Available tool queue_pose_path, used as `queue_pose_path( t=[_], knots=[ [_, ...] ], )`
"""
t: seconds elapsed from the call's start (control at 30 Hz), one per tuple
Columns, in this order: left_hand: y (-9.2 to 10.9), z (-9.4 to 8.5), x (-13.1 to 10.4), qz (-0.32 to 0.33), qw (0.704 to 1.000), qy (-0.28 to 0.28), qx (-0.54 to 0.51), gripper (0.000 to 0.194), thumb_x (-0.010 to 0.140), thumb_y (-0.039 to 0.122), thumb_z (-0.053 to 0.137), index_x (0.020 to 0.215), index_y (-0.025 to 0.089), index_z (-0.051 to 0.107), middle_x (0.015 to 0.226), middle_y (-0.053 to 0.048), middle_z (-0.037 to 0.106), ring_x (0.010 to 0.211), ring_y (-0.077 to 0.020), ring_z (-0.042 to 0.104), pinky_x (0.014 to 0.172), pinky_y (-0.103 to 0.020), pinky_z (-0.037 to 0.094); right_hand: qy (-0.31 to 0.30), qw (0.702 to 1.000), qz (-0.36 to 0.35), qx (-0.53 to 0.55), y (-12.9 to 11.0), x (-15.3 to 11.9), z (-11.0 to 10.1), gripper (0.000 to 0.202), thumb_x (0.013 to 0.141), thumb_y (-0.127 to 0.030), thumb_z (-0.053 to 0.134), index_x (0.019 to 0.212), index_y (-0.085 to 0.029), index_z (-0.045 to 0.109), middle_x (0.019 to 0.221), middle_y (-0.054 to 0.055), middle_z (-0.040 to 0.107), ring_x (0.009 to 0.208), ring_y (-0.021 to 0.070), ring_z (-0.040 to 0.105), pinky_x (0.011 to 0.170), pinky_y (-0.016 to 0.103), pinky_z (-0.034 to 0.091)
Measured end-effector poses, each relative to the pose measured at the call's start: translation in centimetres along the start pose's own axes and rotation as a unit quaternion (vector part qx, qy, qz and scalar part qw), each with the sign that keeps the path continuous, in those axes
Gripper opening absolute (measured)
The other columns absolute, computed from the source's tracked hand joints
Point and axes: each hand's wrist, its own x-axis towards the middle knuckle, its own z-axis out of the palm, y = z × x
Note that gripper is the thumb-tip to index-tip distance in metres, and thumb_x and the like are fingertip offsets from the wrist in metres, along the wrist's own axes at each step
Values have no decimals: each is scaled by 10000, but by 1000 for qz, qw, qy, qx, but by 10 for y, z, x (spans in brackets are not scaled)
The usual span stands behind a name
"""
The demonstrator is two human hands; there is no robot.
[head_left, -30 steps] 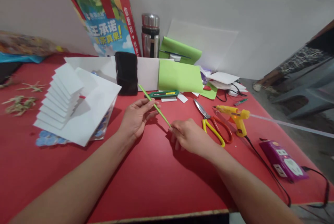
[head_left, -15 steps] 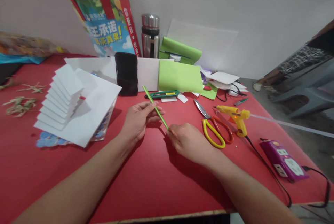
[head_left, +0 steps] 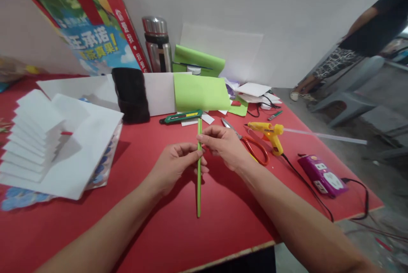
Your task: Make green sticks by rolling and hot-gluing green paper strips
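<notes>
Now right hand (head_left: pixel 224 144) farther up green stick (head_left: pixel 199 179)

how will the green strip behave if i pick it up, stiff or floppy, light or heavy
The strip is probably fairly stiff lengthwise, since it looks straight even beyond the left grip. It is likely light, being so thin. It might bend if pushed sideways, given how slender it is for its length.

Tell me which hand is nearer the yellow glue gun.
Right: the right hand is left of the yellow glue gun, with the scissors between them; the left hand is farther left.
</notes>
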Motion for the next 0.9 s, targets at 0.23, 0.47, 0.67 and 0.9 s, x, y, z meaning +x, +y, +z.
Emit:
queue_pose_path(
  t=[0.23,0.47,0.67,0.9],
  knots=[
    [-1,-4,2,-17,1000,19,6,289,736,350,889,801,128,715,734,-122,770,625,-239,751,563,-323,615,35,999,7,12,0,-2,2,383,637,-450,920,701,-163,675,557,-52,542,454,50,361,421,221,250],
    [-1,-6,-1,-9,999,-24,-21,250,780,344,857,819,141,715,721,-107,765,564,-217,708,565,-397,634,25,991,79,102,-1,4,-4,444,624,-478,917,668,-160,610,635,-17,609,458,28,344,408,189,150],
    [0,-8,1,-20,999,-18,-21,262,743,336,889,795,128,737,737,-129,780,564,-207,724,540,-317,611,41,990,58,120,3,7,-4,435,589,-445,937,703,-173,617,590,-63,532,464,37,373,403,179,180],
    [3,-4,0,-29,999,-6,-24,305,706,357,913,780,125,728,697,-128,772,577,-237,738,513,-329,615,-10,994,70,82,1,2,1,450,582,-411,960,784,-177,633,577,-77,533,464,49,403,388,177,191]
  ],
)
